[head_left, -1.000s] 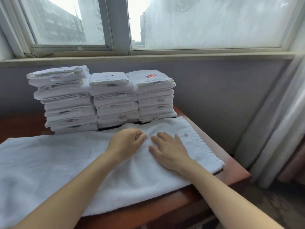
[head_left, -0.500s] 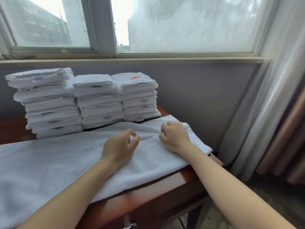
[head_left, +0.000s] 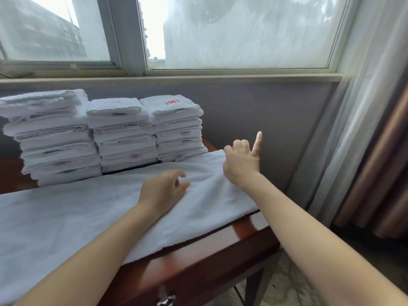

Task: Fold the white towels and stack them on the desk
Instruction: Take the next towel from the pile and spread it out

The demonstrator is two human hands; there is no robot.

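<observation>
A long white towel lies spread flat across the reddish wooden desk. My left hand rests on its middle, fingers loosely curled, thumb and forefinger slightly apart. My right hand is at the towel's far right corner, its fingers curled round the edge and the little finger sticking up. Behind the towel, three stacks of folded white towels stand against the wall: a left stack, a middle stack and a right stack with a red emblem on top.
A grey wall and window sill rise just behind the stacks. Sheer and brown curtains hang at the right, past the desk's end. The desk's front right corner is bare wood.
My right hand has slid along the towel from the middle to the far right corner and curled onto the edge. My left hand stayed on the middle, its fingers curling. The view shifted right.
</observation>
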